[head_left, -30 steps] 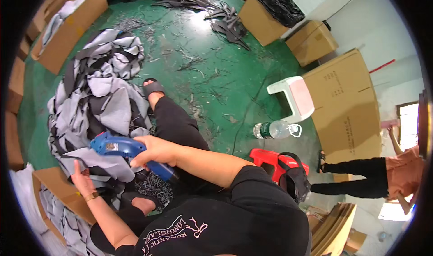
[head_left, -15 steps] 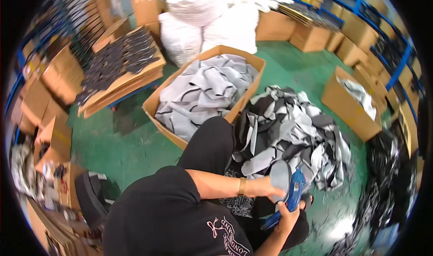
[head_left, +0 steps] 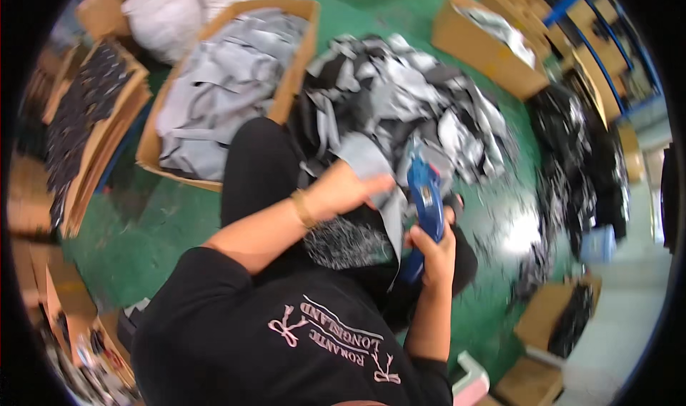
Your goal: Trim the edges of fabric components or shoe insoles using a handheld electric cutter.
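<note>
My left hand (head_left: pixel 341 193) is closed on a grey fabric piece (head_left: pixel 364 157), whose narrow end hangs down beside my fingers. Wrapped around the handle of blue electric scissors (head_left: pixel 429 204) is my right hand (head_left: pixel 436 252). The tool's head points away from me, a little to the right of the fabric piece. Just beyond both hands lies a loose pile of grey and black fabric pieces (head_left: pixel 407 84) on the floor. Thin grey and black trimmings (head_left: pixel 346 243) are heaped in front of my body, below my left hand.
A large cardboard box (head_left: pixel 304 56) full of grey fabric stands at the far left, near my knee (head_left: pixel 261 149). Another open box (head_left: pixel 486 48) with fabric is at the far right. Black plastic bags (head_left: pixel 572 149) line the right side. Dark strips lie on stacked cardboard (head_left: pixel 107 170) at left.
My left hand and the fabric piece have moved left, away from the electric scissors. The whole view has turned right, so the boxes and pile sit further left and higher.
</note>
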The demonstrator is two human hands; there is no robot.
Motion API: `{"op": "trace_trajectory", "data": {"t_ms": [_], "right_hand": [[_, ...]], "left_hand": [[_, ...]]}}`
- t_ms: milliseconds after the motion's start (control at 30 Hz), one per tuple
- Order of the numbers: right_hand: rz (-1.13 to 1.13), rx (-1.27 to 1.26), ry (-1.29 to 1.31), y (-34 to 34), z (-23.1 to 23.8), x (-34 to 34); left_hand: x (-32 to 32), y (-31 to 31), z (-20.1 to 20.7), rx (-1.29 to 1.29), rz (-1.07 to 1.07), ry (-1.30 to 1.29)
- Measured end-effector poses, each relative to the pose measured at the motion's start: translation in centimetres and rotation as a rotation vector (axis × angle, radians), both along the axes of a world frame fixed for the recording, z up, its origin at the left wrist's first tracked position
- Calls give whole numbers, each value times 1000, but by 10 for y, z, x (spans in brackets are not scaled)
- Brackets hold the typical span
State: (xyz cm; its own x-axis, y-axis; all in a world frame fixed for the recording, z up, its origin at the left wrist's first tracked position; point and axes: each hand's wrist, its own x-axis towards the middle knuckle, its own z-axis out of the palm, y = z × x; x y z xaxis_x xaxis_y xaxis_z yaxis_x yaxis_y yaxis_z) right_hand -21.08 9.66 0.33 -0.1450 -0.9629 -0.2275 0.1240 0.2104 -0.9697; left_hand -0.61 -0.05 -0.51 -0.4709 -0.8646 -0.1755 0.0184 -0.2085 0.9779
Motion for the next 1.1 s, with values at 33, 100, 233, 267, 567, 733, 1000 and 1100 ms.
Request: {"op": "trace_trajectory", "data": {"t_ms": [33, 100, 233, 267, 567, 733, 1000, 1100], "right_hand": [[-20, -14, 18, 2, 3, -5], [-66, -2, -29, 13, 6, -12], [-15, 55, -47, 39, 12, -13], [-12, 86, -7, 45, 12, -9], [85, 203, 82, 58, 5, 1], [63, 198, 76, 59, 2, 2], [14, 180, 65, 57, 5, 1], [20, 175, 66, 58, 4, -1]], "left_hand": [[2, 1, 8, 86, 106, 136], [4, -9, 0, 203, 197, 349], [2, -11, -11, 259, 200, 424], [0, -10, -11, 255, 204, 431], [-8, 4, -8, 258, 242, 466], [-11, 6, -8, 237, 238, 475], [-16, 12, -2, 157, 233, 423], [-14, 12, -3, 93, 214, 367]]}}
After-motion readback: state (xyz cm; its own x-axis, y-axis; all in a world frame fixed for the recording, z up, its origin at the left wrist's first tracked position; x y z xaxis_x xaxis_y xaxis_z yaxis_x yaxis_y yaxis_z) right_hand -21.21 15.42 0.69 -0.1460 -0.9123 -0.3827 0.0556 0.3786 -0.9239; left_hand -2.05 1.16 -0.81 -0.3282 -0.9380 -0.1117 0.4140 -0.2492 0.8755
